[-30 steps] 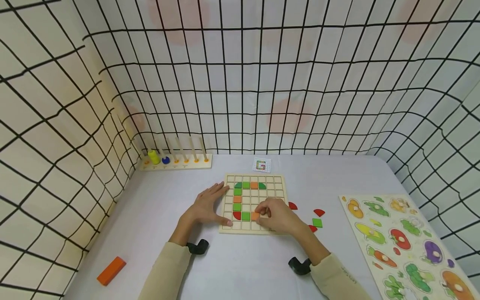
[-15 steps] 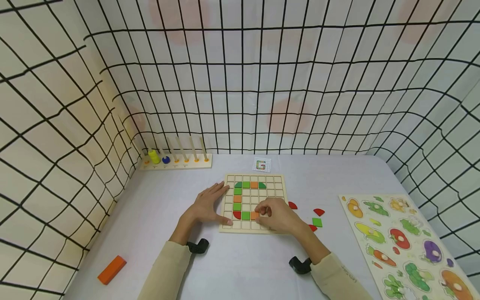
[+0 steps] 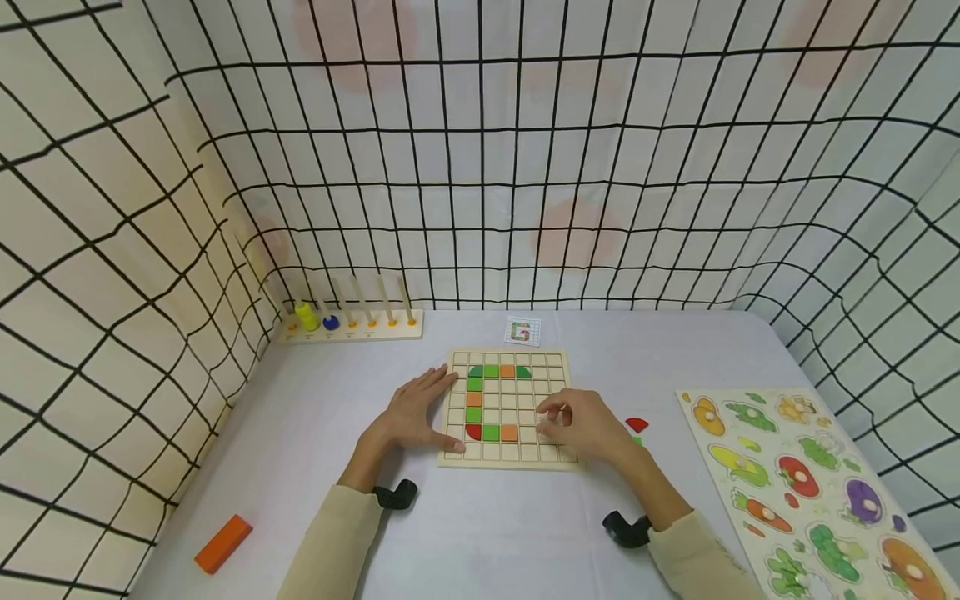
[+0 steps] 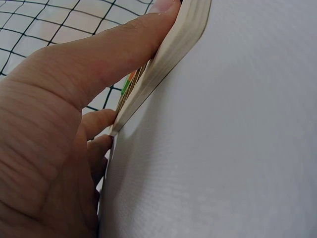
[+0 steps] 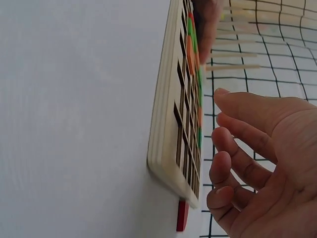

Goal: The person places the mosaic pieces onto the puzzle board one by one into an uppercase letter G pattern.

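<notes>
A wooden grid board point(image 3: 517, 459) lies on the table with coloured tiles set in a C-like shape. Its bottom row has a red quarter-round tile point(image 3: 473, 432), a green square tile point(image 3: 491, 432) and an orange square tile point(image 3: 509, 432). My left hand point(image 3: 409, 414) rests along the board's left edge, thumb on its front corner. Over the board's right side is my right hand point(image 3: 583, 425), fingers loosely bent and holding nothing; the right wrist view shows that hand point(image 5: 267, 153) apart from the board.
A patterned card point(image 3: 522, 331) lies behind the board. Loose red point(image 3: 637, 424) and green point(image 3: 637, 439) tiles are by my right wrist. A vegetable puzzle point(image 3: 757, 450) lies right, a peg stand point(image 3: 360, 332) back left, an orange block point(image 3: 223, 543) front left. Black netting surrounds the table.
My right hand has let go of the orange tile, which stays in the bottom row, and has moved right, covering some loose tiles. The left hand keeps its place.
</notes>
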The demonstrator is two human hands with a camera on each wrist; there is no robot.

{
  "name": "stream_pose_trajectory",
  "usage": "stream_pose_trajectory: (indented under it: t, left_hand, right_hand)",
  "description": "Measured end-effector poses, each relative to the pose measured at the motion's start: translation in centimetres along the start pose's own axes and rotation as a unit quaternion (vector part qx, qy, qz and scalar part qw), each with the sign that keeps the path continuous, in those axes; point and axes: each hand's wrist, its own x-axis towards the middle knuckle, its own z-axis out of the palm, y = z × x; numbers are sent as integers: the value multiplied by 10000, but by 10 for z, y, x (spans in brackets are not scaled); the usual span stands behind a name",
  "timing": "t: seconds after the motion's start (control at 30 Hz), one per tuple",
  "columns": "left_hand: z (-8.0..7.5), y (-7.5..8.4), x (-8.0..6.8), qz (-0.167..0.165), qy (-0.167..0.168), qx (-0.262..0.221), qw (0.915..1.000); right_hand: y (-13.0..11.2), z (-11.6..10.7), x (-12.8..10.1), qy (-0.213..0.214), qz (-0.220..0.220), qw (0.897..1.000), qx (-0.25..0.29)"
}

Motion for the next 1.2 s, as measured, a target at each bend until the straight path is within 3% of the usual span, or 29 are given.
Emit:
stream_pose_trajectory:
  t: [0.6, 1.2]
  left_hand:
    - [-1, 2, -1, -65, -62, 54, 9999]
    - [-1, 0, -1, -21, -33, -14, 10000]
  right_hand:
    - [39, -28, -22, 388, 304, 9986, -168]
    - [47, -30, -21, 197, 516, 9968, -582]
